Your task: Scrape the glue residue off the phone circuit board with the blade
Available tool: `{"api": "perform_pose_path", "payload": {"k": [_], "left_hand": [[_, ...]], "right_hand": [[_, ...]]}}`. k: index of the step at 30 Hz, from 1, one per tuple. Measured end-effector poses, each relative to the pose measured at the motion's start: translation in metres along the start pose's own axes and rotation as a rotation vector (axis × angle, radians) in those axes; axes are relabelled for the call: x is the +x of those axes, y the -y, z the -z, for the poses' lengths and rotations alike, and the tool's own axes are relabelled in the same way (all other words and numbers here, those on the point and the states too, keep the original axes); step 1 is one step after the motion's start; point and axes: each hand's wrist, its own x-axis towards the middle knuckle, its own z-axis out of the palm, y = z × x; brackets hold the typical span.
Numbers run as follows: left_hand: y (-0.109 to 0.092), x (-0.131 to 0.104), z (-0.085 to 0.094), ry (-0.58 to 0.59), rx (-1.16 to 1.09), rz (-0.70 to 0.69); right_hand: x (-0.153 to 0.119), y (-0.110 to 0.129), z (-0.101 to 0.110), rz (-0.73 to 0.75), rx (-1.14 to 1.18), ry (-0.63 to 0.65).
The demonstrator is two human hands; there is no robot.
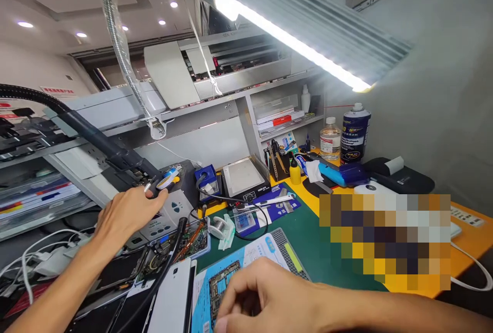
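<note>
On the left, my left hand (127, 211) reaches to the grey control unit (177, 208), beside the end of a black flexible arm (115, 155) and a blue-and-white tube (169, 179). Its fingers are bent, with a small silvery tip showing between them; what they grip is mostly hidden. Low in the centre, my right hand (265, 292) is curled with thumb and forefinger close together, over the right side of a circuit board (221, 281). Whatever it holds cannot be made out. The board lies on a blue-and-white mat (202, 292).
A solder spool (218, 227), a white pen-like tool (275, 200) and a hot plate (244, 178) stand beyond the green mat (321, 243). A dark spray can (354, 135) is at the back right. A black hose (169, 261) and a white device (171, 297) lie between the hands.
</note>
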Motion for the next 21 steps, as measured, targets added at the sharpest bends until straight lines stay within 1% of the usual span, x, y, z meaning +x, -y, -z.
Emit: {"api": "perform_pose_path", "payload": {"k": [1, 2, 4, 5, 6, 7, 9, 10, 12, 14, 16, 18, 21], "left_hand": [[0.000, 0.000, 0.000, -0.001, -0.004, 0.001], [0.000, -0.001, 0.001, 0.000, -0.009, 0.001], [-0.001, -0.001, 0.002, 0.008, -0.021, -0.004], [-0.001, -0.001, 0.002, 0.012, -0.026, -0.008], [-0.001, -0.002, 0.003, 0.016, -0.031, -0.011], [-0.001, -0.002, 0.003, 0.019, -0.035, -0.015], [-0.001, -0.003, 0.003, 0.022, -0.042, -0.024], [-0.002, -0.003, 0.004, 0.022, -0.045, -0.030], [-0.002, -0.004, 0.004, 0.021, -0.053, -0.040], [-0.002, -0.005, 0.004, 0.021, -0.061, -0.043], [-0.002, -0.005, 0.005, 0.022, -0.069, -0.042], [-0.003, -0.005, 0.006, 0.028, -0.076, -0.040], [-0.005, -0.006, 0.009, 0.041, -0.080, -0.039]], "right_hand": [[0.000, 0.005, 0.007, 0.102, -0.204, -0.124], [0.001, 0.012, 0.016, 0.138, -0.294, -0.238], [0.011, 0.030, 0.043, 0.169, -0.435, -0.417], [0.020, 0.040, 0.058, 0.177, -0.508, -0.495], [0.032, 0.052, 0.074, 0.182, -0.580, -0.534], [0.047, 0.063, 0.089, 0.180, -0.648, -0.547], [0.083, 0.086, 0.114, 0.166, -0.767, -0.514], [0.103, 0.097, 0.123, 0.161, -0.817, -0.476], [0.141, 0.114, 0.131, 0.154, -0.900, -0.403], [0.175, 0.126, 0.130, 0.156, -0.968, -0.334], [0.200, 0.133, 0.123, 0.148, -1.028, -0.275], [0.217, 0.135, 0.115, 0.132, -1.078, -0.228], [0.231, 0.132, 0.107, 0.115, -1.130, -0.185]]}}
